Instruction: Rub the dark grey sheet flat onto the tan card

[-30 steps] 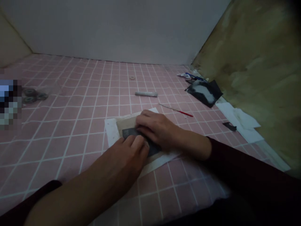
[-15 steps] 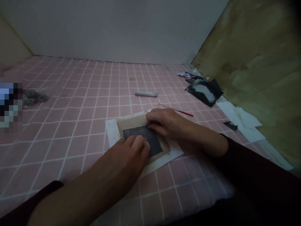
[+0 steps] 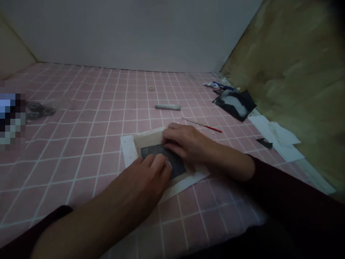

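Note:
A dark grey rectangular sheet (image 3: pixel 177 166) lies on a tan backing (image 3: pixel 147 140), which rests on white paper (image 3: pixel 127 148). My left hand (image 3: pixel 151 176) is over the near left part of the dark sheet, fingers curled and closed; a small pale bit shows at its fingertips, too little to name. My right hand (image 3: pixel 183 142) bends over the far right edge of the dark sheet, thumb and fingers drawn together. Whatever is between those fingertips is hidden.
Beyond the paper lie a thin red-handled tool (image 3: pixel 212 128), a grey bar (image 3: pixel 167 107) and a small ring (image 3: pixel 151 88). To the right are a black sheet with white powder (image 3: pixel 237 104), white papers (image 3: pixel 283 138) and a black scrap (image 3: pixel 264 143). Dark rolls (image 3: pixel 35 111) sit at left.
My right hand has slid slightly left along the far edge of the dark sheet. My left hand stays in nearly the same place.

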Demonstrator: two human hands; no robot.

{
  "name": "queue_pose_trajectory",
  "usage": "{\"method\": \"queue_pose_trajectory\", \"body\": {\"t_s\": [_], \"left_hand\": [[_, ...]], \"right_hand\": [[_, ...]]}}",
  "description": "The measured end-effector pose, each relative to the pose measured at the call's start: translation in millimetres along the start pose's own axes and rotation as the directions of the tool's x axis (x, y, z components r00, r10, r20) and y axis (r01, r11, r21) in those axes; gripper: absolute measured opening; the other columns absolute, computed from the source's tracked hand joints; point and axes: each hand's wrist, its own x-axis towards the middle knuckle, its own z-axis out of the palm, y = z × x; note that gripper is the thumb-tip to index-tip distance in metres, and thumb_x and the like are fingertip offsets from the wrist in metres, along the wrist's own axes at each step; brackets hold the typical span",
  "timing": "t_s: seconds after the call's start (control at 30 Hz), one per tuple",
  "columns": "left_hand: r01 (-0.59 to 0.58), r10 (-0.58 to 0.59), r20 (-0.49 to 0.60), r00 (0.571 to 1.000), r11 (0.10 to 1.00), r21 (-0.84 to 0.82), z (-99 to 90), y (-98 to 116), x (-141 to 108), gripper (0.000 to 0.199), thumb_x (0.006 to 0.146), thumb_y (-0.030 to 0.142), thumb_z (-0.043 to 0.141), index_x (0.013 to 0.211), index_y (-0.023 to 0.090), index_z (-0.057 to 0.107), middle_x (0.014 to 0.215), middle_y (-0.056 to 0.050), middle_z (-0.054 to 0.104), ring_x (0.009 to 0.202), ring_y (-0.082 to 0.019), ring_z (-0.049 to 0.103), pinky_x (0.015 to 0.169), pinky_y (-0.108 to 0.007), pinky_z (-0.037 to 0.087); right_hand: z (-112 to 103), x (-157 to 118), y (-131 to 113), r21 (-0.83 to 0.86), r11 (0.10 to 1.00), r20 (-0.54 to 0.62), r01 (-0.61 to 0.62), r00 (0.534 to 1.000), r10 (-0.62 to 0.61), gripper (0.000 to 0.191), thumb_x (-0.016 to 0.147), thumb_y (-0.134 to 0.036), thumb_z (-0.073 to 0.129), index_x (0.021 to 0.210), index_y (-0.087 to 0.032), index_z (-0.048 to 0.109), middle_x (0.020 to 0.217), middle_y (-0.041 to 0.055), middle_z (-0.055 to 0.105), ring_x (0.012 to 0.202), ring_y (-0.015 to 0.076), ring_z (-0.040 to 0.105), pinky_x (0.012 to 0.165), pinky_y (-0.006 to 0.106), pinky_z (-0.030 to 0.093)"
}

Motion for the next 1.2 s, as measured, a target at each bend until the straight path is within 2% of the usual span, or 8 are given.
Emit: {"method": "queue_pose_trajectory", "body": {"t_s": [0.1, 0.23, 0.4, 0.6, 0.77, 0.97, 1.13, 1.2], "left_hand": [[0.006, -0.006, -0.017, 1.0, 1.0, 0.024, 1.5, 0.3, -0.6, 0.023, 0.086, 0.005, 0.037, 0.098, 0.014, 0.055, 0.087, -0.007, 0.051, 0.07, -0.022, 0.049, 0.061, -0.041, 0.05], [-0.02, 0.021, -0.046, 0.999, 0.999, 0.039, 3.0, 1.4, -3.2, 0.023, 0.087, 0.007, 0.036, 0.097, 0.014, 0.055, 0.086, -0.007, 0.051, 0.071, -0.022, 0.048, 0.06, -0.04, 0.049], [-0.001, 0.004, -0.045, 0.999, 0.998, 0.061, 4.2, 2.3, -5.4, 0.022, 0.086, 0.008, 0.036, 0.094, 0.016, 0.055, 0.086, -0.007, 0.051, 0.072, -0.023, 0.047, 0.061, -0.041, 0.048], [-0.022, 0.024, -0.026, 0.999, 0.999, 0.044, 1.6, 1.8, -4.6, 0.025, 0.087, 0.008, 0.037, 0.102, 0.013, 0.056, 0.087, -0.007, 0.05, 0.072, -0.021, 0.047, 0.062, -0.038, 0.048], [0.013, -0.013, -0.028, 1.0, 1.0, 0.021, 2.3, 1.3, -4.8, 0.024, 0.086, 0.006, 0.036, 0.098, 0.015, 0.055, 0.087, -0.007, 0.05, 0.072, -0.021, 0.048, 0.063, -0.04, 0.049], [-0.019, 0.02, -0.022, 1.0, 0.999, 0.04, 0.7, 2.5, -3.8, 0.023, 0.086, 0.007, 0.037, 0.1, 0.012, 0.055, 0.086, -0.007, 0.049, 0.069, -0.021, 0.047, 0.059, -0.04, 0.049], [0.002, -0.001, -0.024, 1.0, 0.999, 0.048, 1.4, 3.8, -3.1, 0.025, 0.085, 0.006, 0.037, 0.1, 0.013, 0.055, 0.088, -0.008, 0.05, 0.073, -0.022, 0.049, 0.063, -0.042, 0.05], [0.003, -0.002, -0.021, 1.0, 0.999, 0.048, 1.1, 4.0, -3.1, 0.024, 0.085, 0.006, 0.037, 0.099, 0.013, 0.055, 0.087, -0.007, 0.05, 0.071, -0.021, 0.048, 0.062, -0.04, 0.05]], "right_hand": [[3.3, 1.7, 1.3, 0.072, 0.996, -0.039, 0.049, 0.998, -0.047, 0.01, 0.085, -0.008, 0.051, 0.083, -0.018, 0.049, 0.082, 0.0015, 0.055, 0.075, 0.0138, 0.049, 0.069, 0.025, 0.036], [1.1, 1.1, 2.7, -0.022, 0.999, 0.011, -0.029, 1.0, 0.029, 0.013, 0.082, -0.008, 0.054, 0.075, -0.018, 0.049, 0.074, -0.0006, 0.055, 0.072, 0.0138, 0.048, 0.067, 0.026, 0.033], [10.6, 3.4, -5.7, 0.026, 0.999, -0.052, 0.034, 0.998, -0.032, 0.012, 0.09, -0.013, 0.045, 0.082, -0.017, 0.052, 0.084, 0.0031, 0.053, 0.073, 0.0138, 0.048, 0.067, 0.025, 0.035], [0.5, -2.8, -0.7, -0.111, 0.992, 0.04, -0.058, 0.997, 0.063, 0.012, 0.09, -0.013, 0.048, 0.079, -0.017, 0.052, 0.08, 0.0023, 0.051, 0.073, 0.015, 0.047, 0.067, 0.027, 0.034], [9.9, 1.0, -3.2, -0.002, 0.999, 0.008, 0.039, 0.999, -0.039, 0.015, 0.093, -0.013, 0.041, 0.089, -0.016, 0.056, 0.089, 0.0047, 0.053, 0.074, 0.0143, 0.047, 0.066, 0.025, 0.036], [4.3, -0.7, 1.3, -0.1, 0.993, 0.001, -0.063, 0.998, 0.064, 0.015, 0.09, -0.013, 0.047, 0.08, -0.015, 0.059, 0.084, 0.0045, 0.052, 0.075, 0.0152, 0.047, 0.07, 0.027, 0.036], [9.4, 3.4, -5.0, 0.011, 1.0, 0.006, 0.026, 1.0, -0.027, 0.018, 0.093, -0.013, 0.041, 0.091, -0.015, 0.059, 0.091, 0.0056, 0.053, 0.075, 0.0142, 0.047, 0.068, 0.025, 0.038], [8.2, 3.8, -3.4, -0.011, 1.0, 0.022, 0.007, 1.0, -0.007, 0.016, 0.092, -0.013, 0.044, 0.087, -0.015, 0.059, 0.087, 0.0045, 0.054, 0.074, 0.0145, 0.048, 0.069, 0.026, 0.037]]}}
